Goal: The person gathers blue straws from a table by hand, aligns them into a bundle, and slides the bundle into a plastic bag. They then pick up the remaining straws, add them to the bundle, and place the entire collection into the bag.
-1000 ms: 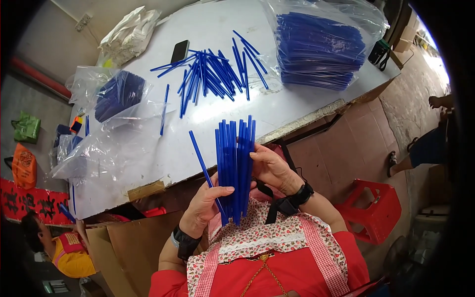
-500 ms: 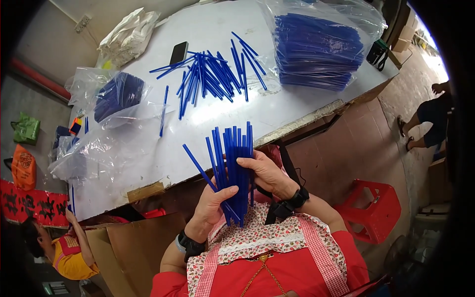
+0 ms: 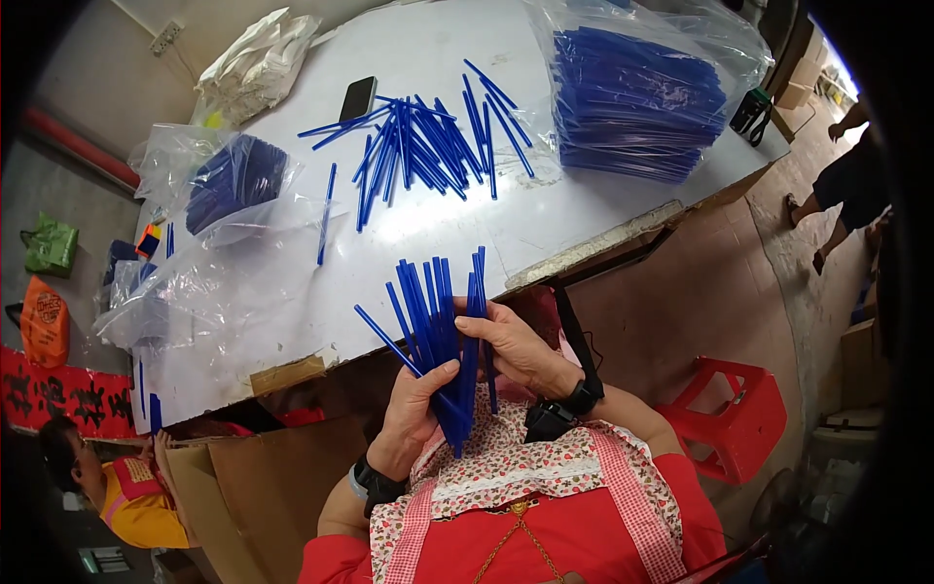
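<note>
Apparently, the blue tubes [image 3: 420,311], mid-frame, fan out because the left hand's [image 3: 409,409] grip pinches them low; the right hand's [image 3: 522,343] grip pinches a few aside. The tubes hide parts of both hands. Upper right on the counter [image 3: 457,232], clear plastic [image 3: 744,56] veils a stack [image 3: 632,107].

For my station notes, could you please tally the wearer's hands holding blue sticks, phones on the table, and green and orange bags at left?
Left hand and right hand, holding blue sticks: 2
Phone: 1
Green bag: 1
Orange bag: 1
Total: 5
</note>
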The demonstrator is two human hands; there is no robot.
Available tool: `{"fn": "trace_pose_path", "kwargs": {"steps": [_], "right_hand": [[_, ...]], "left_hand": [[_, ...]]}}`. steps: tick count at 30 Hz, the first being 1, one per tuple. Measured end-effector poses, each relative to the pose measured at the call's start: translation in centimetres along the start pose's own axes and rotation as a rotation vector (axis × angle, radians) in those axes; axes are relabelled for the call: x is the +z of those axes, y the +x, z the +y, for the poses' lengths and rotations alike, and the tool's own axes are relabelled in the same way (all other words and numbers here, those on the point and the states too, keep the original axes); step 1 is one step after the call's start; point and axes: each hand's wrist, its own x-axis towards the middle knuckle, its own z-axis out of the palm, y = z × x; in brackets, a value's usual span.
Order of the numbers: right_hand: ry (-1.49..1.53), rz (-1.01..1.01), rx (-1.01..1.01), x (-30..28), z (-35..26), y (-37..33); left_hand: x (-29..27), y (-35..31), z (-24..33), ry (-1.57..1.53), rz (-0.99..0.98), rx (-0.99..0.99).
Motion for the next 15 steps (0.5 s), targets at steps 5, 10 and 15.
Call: {"fn": "trace_pose_path", "kwargs": {"steps": [5,10,15], "right_hand": [[0.029,-0.017,0.002,-0.1,0.3,0.4],[0.052,0.012,0.013,-0.3,0.4,0.8],[0.174,0.039,-0.021,-0.1,-0.3,0.9]], "left_hand": [[-0.4,0.0,0.1,-0.007,0.016,-0.006],[-0.2,0.2,0.5,-0.024,0.044,-0.011],[-0.2,1.3,1.1,0.034,0.049,0.129]]}}
